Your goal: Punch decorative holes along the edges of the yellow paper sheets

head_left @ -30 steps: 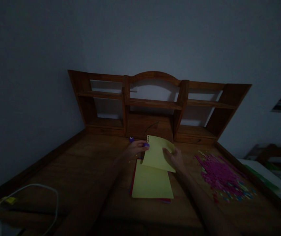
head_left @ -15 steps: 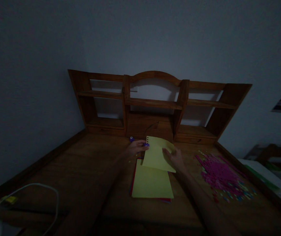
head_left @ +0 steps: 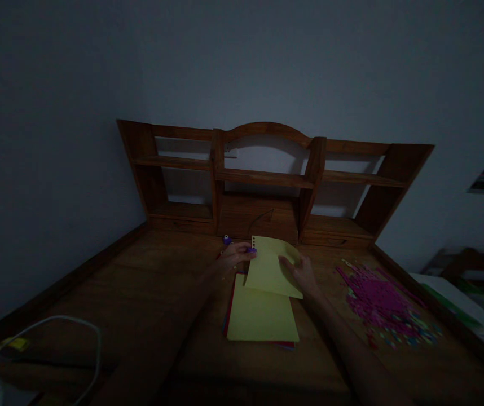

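Note:
My left hand (head_left: pixel 232 255) is closed on a small purple hole punch (head_left: pixel 251 249) clamped on the left edge of a yellow paper sheet (head_left: pixel 269 268). A short row of punched holes runs down that edge near the top corner. My right hand (head_left: pixel 301 272) pinches the sheet's right side and holds it lifted above a stack of paper (head_left: pixel 260 314), yellow on top with red showing beneath. Another small purple object (head_left: pixel 226 239) lies just behind my left hand. The room is dim.
A pile of pink and mixed paper bits (head_left: pixel 379 301) covers the desk (head_left: pixel 149 293) at the right. A wooden shelf unit (head_left: pixel 263 180) stands at the back against the wall. A white cable (head_left: pixel 73 332) loops at the near left corner.
The yellow sheet has slid slightly down and toward me between my hands. The hands have barely shifted.

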Motion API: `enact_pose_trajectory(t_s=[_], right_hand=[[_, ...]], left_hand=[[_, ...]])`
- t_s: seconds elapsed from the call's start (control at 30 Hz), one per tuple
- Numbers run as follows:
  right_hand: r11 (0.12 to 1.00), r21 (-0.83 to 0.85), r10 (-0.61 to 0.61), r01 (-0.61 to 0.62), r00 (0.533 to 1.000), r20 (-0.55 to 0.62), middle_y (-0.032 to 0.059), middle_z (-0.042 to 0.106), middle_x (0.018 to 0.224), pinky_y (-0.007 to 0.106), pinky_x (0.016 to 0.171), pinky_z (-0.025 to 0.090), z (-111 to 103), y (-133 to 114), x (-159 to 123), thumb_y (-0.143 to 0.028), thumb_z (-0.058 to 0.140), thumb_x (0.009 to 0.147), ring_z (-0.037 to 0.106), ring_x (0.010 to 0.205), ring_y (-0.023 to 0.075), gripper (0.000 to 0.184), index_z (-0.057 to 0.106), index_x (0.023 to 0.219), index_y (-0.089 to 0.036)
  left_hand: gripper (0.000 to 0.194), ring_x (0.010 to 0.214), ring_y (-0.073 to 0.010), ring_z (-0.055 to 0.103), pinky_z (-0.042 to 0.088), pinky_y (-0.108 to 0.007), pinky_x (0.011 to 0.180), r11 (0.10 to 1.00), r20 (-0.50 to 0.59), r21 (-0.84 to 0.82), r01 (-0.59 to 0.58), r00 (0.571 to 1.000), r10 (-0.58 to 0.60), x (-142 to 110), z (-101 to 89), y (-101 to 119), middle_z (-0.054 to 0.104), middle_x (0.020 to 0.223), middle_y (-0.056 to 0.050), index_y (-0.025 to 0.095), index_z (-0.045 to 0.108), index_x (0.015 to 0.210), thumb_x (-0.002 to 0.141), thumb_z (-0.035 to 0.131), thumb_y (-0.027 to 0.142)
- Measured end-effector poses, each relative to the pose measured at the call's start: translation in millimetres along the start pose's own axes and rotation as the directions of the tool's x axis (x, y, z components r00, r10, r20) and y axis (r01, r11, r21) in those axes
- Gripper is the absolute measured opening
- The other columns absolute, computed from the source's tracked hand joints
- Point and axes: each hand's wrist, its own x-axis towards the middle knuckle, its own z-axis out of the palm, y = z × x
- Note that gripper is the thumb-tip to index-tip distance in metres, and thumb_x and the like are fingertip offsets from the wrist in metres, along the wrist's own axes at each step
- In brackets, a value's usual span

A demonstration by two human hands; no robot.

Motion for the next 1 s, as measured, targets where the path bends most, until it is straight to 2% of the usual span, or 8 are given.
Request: enact_pose_trajectory(t_s=[0.3, 0.57, 0.77, 1.0], right_hand=[[1.0, -0.019, -0.009, 0.008, 1.0, -0.003, 0.0127, 0.077, 0.092, 0.039, 0.071, 0.06, 0.7, 0.9, 0.2, -0.054, 0.069, 0.075, 0.073, 0.086, 0.0314, 0.042, 0.076, 0.095, -0.018], [1.0, -0.005, 0.004, -0.005, 1.0, -0.005, 0.0125, 0.077, 0.088, 0.039, 0.068, 0.059, 0.9, 5.2, 0.4, -0.056, 0.068, 0.076, 0.073, 0.086, 0.0321, 0.048, 0.074, 0.101, -0.015], [0.999, -0.045, -0.024, 0.025, 0.999, 0.022, 0.013, 0.076, 0.098, 0.037, 0.071, 0.059, 0.9, 3.3, 0.4, -0.053, 0.066, 0.078, 0.073, 0.085, 0.0296, 0.048, 0.073, 0.105, -0.014], [0.999, -0.038, -0.021, 0.019, 0.999, -0.05, 0.0136, 0.077, 0.095, 0.038, 0.069, 0.059, -1.2, 5.8, 2.6, -0.058, 0.069, 0.074, 0.073, 0.082, 0.0303, 0.051, 0.075, 0.1, -0.015]], left_hand=[[0.033, 0.086, -0.0218, 0.065, 0.049, -0.034, 0.081, 1.0, -0.094, -0.018, 0.005, 0.996, -0.007, -1.8, 7.4, 5.7, 0.073, 0.092, -0.01, 0.016, 0.072, 0.086, 0.058, 0.088, 0.023], [0.032, 0.084, -0.0219, 0.066, 0.05, -0.034, 0.079, 1.0, -0.048, -0.016, -0.002, 0.999, 0.001, -5.4, 8.2, 8.6, 0.073, 0.093, -0.01, 0.016, 0.072, 0.089, 0.062, 0.086, 0.027], [0.037, 0.081, -0.0213, 0.067, 0.051, -0.032, 0.076, 0.999, -0.056, 0.01, 0.049, 0.997, -0.048, -2.5, 3.4, 7.8, 0.074, 0.092, -0.01, 0.015, 0.072, 0.091, 0.06, 0.088, 0.029], [0.039, 0.09, -0.0223, 0.067, 0.049, -0.033, 0.084, 1.0, 0.023, 0.03, 0.009, 1.0, -0.009, -1.3, -0.5, 2.8, 0.074, 0.099, -0.011, 0.015, 0.073, 0.095, 0.061, 0.087, 0.026]])
